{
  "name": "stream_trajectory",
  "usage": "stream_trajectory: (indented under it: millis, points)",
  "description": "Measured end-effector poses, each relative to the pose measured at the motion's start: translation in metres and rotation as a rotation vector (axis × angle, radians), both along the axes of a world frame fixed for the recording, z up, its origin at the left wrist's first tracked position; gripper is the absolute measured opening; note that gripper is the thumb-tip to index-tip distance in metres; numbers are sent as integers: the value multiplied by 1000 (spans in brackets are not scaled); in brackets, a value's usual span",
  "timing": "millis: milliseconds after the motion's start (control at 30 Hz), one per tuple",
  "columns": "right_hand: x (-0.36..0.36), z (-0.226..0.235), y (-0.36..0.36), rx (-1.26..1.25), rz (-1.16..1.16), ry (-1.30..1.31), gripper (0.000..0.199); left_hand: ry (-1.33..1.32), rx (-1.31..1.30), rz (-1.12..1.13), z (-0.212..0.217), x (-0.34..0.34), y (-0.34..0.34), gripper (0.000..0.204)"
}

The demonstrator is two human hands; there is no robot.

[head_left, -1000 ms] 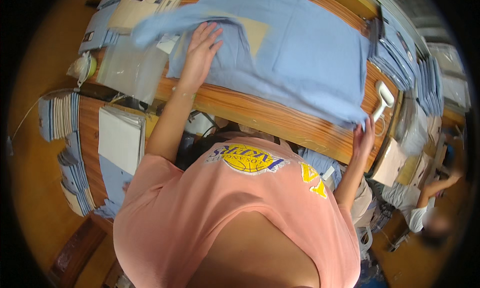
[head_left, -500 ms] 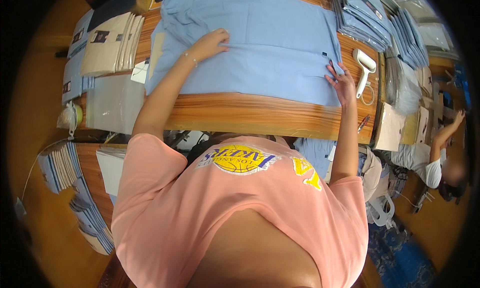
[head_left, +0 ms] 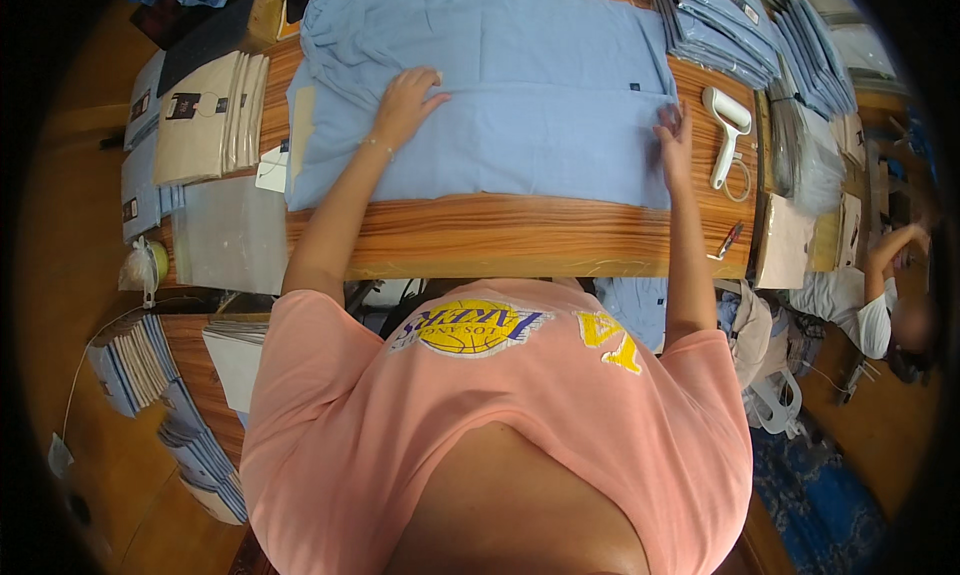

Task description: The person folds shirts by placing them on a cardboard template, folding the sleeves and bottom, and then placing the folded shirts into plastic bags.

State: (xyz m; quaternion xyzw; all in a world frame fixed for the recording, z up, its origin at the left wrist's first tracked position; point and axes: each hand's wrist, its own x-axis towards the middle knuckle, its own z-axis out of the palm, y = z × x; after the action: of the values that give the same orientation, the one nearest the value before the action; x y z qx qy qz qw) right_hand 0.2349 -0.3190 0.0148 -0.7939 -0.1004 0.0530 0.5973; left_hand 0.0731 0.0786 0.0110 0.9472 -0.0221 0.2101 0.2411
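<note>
A light blue shirt (head_left: pixel 530 145) lies spread on the wooden table, one long layer folded over toward me. My left hand (head_left: pixel 405 105) rests on its middle left part, fingers stretched out and thumb apart, holding nothing. At the shirt's right edge is my right hand (head_left: pixel 677 137), its fingers apart and touching or just over the cloth. A small dark label (head_left: pixel 635 87) shows on the fabric near that hand. A pale beige strip (head_left: pixel 303 130) lies along the shirt's left side.
A white lint roller (head_left: pixel 728 125) lies right of the shirt, with small snips (head_left: pixel 730 240) nearer me. Bagged blue shirts (head_left: pixel 715 25) are stacked at the far right. Folded beige shirts (head_left: pixel 205 120) and clear plastic bags (head_left: pixel 230 230) lie left. Another person's arm (head_left: pixel 895 245) shows far right.
My left hand has straightened its fingers and thumb over the cloth. My right hand has turned more upright at the shirt's right edge. The whole view has shifted slightly.
</note>
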Motion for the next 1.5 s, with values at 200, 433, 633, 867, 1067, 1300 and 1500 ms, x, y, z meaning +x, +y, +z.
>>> stream_trajectory:
  millis: [200,433,633,867,1067,1300,1500]
  points:
    - [-57,-25,0,-934,62,-433,51,34,8,20,-9,-3,2,26]
    - [-111,-13,-45,-1010,183,-438,52,51,28,8,-16,-78,-31,32]
    - [-77,50,39,-157,175,-207,47,124,-339,115,26,-94,-27,29]
    - [-39,52,339,-125,899,-568,29,70,-471,643,20,-166,77,37]
    - [4,-8,499,-661,1001,-189,48,221,-624,512,3,-181,90,52]
    - [78,16,475,-51,581,-288,5,320,-416,388,10,-186,94,61]
    - [53,89,435,-56,622,-170,8,414,-271,374,-5,-181,106,46]
